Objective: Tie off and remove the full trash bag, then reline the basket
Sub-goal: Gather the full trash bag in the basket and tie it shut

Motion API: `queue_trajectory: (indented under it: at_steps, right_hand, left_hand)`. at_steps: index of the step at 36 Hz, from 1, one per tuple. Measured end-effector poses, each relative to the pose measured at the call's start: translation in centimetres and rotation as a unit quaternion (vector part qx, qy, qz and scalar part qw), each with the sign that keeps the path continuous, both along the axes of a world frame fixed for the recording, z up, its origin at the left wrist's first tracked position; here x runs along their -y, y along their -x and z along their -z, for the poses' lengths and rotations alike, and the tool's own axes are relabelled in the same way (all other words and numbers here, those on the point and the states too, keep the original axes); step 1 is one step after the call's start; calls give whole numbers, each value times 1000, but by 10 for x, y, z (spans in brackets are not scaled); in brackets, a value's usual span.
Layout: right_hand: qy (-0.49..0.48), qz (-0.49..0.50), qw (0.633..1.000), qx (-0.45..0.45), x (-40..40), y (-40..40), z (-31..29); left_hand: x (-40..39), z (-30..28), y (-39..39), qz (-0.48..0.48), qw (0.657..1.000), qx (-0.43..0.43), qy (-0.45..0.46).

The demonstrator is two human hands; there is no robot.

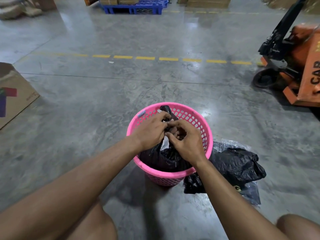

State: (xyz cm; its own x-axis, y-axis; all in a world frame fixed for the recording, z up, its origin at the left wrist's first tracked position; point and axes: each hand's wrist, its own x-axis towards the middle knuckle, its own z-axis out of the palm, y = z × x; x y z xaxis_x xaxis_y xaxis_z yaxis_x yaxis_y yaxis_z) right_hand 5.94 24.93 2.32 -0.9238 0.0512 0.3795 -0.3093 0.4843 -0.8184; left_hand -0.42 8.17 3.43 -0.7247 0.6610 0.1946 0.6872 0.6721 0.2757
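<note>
Orange pallet jack point(297, 66) far right, cardboard box point(13, 94) left, blue pallet point(135, 6) at back w/ cartons.

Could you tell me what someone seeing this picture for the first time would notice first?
The bright pink basket in the middle of the grey floor, with the left hand and right hand gathering the neck of the black trash bag inside it. Next, the orange pallet truck at far right and loose black bags beside the basket.

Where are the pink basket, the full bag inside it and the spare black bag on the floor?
pink basket point(170, 174): head view, near rim.
full bag point(155, 158): head view, bulging side below the hands.
spare black bag point(237, 163): head view, crumpled middle, right of the basket.
</note>
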Motion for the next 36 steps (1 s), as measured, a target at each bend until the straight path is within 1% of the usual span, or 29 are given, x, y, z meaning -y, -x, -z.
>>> queue_trajectory:
  at_steps: [4,9,13,17,19,21,23,24,25,27,29,30,33,36]
  right_hand:
    - [21,65,998,-1,-6,3,-5]
    - [-22,101,993,49,-27,4,2]
    - [-94,129,982,103,-38,2,16]
    - [-167,141,965,143,-46,-2,24]
    - [-176,140,961,161,-48,-3,25]
    - [-166,128,964,165,-50,-4,25]
    - [-133,102,977,130,-55,-6,24]
    - [-122,98,982,105,-58,-6,23]
    - [-121,110,983,85,-62,-6,22]
    - [-126,175,974,73,-71,-2,22]
    - [-122,240,959,94,-80,2,22]
    - [-121,257,952,116,-84,5,24]
    - [-141,256,934,205,-92,14,31]
    - [-162,230,931,233,-94,28,39]
  left_hand:
    - [-4,-1,2,-9,999,43,-27]
    - [13,5,0,-46,992,69,-91]
    - [24,21,-5,-77,987,84,-111]
    - [35,33,-6,-103,977,101,-155]
    - [37,36,-9,-115,975,85,-168]
    - [39,33,-13,-152,967,48,-198]
    - [36,27,-22,-194,954,3,-227]
    - [33,26,-27,-199,953,-18,-228]
    - [28,24,-32,-195,956,-33,-218]
    - [17,25,-39,-193,964,-56,-177]
    - [5,26,-39,-212,967,-69,-119]
    - [-1,27,-38,-218,970,-63,-87]
    - [-19,26,-32,-218,976,-19,7]
    - [-32,24,-22,-217,972,-7,88]
